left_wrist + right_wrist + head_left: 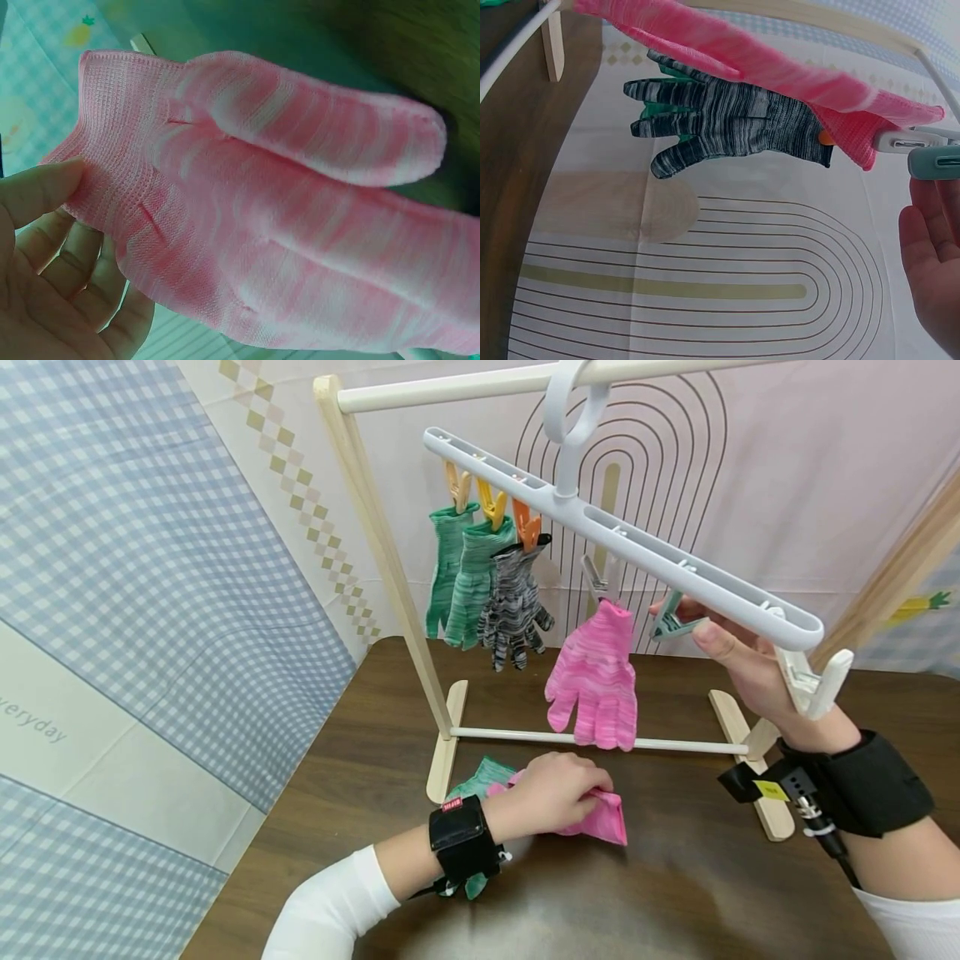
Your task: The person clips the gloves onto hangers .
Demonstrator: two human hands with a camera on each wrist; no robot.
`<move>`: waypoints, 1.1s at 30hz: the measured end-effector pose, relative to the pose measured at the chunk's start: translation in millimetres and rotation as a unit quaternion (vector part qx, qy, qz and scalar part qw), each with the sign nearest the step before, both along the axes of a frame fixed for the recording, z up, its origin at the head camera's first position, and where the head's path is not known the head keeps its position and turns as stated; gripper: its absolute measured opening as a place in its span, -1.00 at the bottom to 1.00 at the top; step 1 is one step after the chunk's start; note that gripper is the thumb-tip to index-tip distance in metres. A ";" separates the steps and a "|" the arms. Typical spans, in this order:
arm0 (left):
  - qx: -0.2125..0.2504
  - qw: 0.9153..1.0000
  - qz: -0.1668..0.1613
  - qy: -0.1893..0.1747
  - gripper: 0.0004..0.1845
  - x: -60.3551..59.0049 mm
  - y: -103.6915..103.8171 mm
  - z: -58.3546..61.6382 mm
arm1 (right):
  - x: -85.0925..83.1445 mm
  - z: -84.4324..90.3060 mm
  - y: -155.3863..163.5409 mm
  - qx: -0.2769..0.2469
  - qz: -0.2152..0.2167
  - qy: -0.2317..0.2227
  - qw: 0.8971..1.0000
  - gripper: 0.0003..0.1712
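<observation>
My left hand (pixel 551 793) holds a pink knit glove (pixel 606 823) low over the table. In the left wrist view the thumb pinches its ribbed cuff (pixel 124 112). My right hand (pixel 757 672) pinches a dull green clothespin (pixel 673 620) under the white hanger (pixel 645 550). Beside that clip, another pink glove (pixel 597 677) hangs by its cuff from a grey clothespin (pixel 595 578). Further left hang a black-and-white glove (pixel 517 602) on an orange clothespin (pixel 528 524) and two green gloves (pixel 480 581). A white clothespin (pixel 813 683) dangles at the hanger's right end, before my right wrist.
The hanger hooks over the top rail (pixel 450 390) of a wooden rack, whose left post (pixel 390 552) and lower bar (pixel 517 737) stand near the hands. A green glove (pixel 483 777) lies on the brown table (pixel 337 827), partly hidden by my left arm. Patterned cloth hangs behind.
</observation>
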State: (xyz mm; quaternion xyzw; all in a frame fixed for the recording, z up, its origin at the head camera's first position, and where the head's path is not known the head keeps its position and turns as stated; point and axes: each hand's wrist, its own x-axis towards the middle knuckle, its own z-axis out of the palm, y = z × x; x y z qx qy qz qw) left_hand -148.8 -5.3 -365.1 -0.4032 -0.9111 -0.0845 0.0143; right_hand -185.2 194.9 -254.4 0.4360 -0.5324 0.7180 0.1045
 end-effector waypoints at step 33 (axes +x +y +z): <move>0.167 0.977 0.051 0.123 -0.82 7.6 23.6 36.7 | 4.0 0.7 -2.6 0.016 -0.004 -0.005 1.000 -0.67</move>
